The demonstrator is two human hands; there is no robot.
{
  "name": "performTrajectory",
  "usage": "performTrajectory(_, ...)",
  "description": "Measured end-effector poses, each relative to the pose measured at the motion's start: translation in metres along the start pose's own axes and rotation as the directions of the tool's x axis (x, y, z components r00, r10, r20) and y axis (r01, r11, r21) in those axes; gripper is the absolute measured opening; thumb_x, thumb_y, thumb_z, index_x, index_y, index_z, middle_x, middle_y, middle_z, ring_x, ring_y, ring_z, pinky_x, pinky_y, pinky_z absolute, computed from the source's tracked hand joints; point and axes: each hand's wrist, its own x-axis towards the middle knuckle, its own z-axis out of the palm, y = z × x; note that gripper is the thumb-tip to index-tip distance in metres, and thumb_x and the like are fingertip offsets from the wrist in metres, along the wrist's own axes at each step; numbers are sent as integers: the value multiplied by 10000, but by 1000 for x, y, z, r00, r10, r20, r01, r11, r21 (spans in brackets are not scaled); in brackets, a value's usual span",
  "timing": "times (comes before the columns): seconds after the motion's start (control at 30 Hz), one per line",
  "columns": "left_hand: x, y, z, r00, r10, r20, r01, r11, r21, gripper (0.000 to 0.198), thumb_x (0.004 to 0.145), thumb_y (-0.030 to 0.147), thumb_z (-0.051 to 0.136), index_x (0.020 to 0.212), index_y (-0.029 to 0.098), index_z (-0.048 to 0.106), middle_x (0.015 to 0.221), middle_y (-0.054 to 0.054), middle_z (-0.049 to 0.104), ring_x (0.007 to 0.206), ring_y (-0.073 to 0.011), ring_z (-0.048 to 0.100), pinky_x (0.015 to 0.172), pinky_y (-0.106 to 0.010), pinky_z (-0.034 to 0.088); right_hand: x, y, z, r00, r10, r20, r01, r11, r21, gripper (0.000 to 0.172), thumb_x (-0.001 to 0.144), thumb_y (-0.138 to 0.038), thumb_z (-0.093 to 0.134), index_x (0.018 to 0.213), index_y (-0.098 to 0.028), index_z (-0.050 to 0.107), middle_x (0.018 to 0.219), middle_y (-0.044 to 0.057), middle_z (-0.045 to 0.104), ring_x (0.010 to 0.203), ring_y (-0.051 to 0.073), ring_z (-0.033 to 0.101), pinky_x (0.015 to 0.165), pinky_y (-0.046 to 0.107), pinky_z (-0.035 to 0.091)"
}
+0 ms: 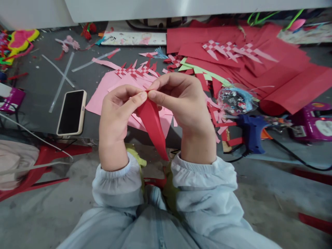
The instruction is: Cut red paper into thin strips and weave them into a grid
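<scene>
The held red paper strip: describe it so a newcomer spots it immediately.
At the dark table, left hand and right hand meet. Pinched in their fingers is the red paper strip; unlike the red sheets and scraps on the table, it is held up.

The one head-worn view looks forward and steeply down from the near side of the dark grey tabletop (36,93). Close in, it spans from the wearer's pale blue jacket (124,226) before the tabletop to a white panel (197,8) beyond.
</scene>
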Motion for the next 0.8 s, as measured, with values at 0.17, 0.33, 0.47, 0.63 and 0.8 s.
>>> performTrajectory(0.17,-1,2,1,998,-41,-50,43,998,38,131,747,293,818,739,205,722,653,18,651,536,-101,602,531,-238,523,1,0,-1,999,49,22,-50,999,16,197,750,-360,806,796,-199,701,713,-44,654,647,87,654,544,204,561)
performTrajectory(0.33,-1,1,0,996,-5,-84,11,997,76,171,721,330,845,738,208,727,693,16,698,575,-92,599,531,-219,505,1,3,-3,998,65,5,-65,998,0,214,746,-372,807,789,-205,681,711,-43,660,657,90,654,551,202,568)
performTrajectory(0.47,-1,1,2,995,-11,-101,17,998,56,171,709,311,860,739,204,730,701,13,697,597,-101,616,552,-241,514,1,3,-1,998,63,-7,-64,998,-19,187,763,-341,792,792,-204,667,709,-49,655,658,84,647,559,199,564)
performTrajectory(0.63,-2,4,5,997,-32,-68,31,999,-5,174,710,306,860,735,198,725,663,12,661,603,-138,652,614,-307,568,-1,1,3,996,80,-45,-82,996,-33,162,796,-319,751,803,-197,646,731,-47,639,683,88,647,602,220,578)
performTrajectory(0.8,-2,3,6,990,-85,-109,88,996,18,243,708,362,856,742,199,680,650,3,640,668,-187,688,648,-353,575,-1,0,4,994,101,-39,-101,995,-17,155,800,-314,741,825,-198,641,763,-37,632,753,110,664,660,251,591)
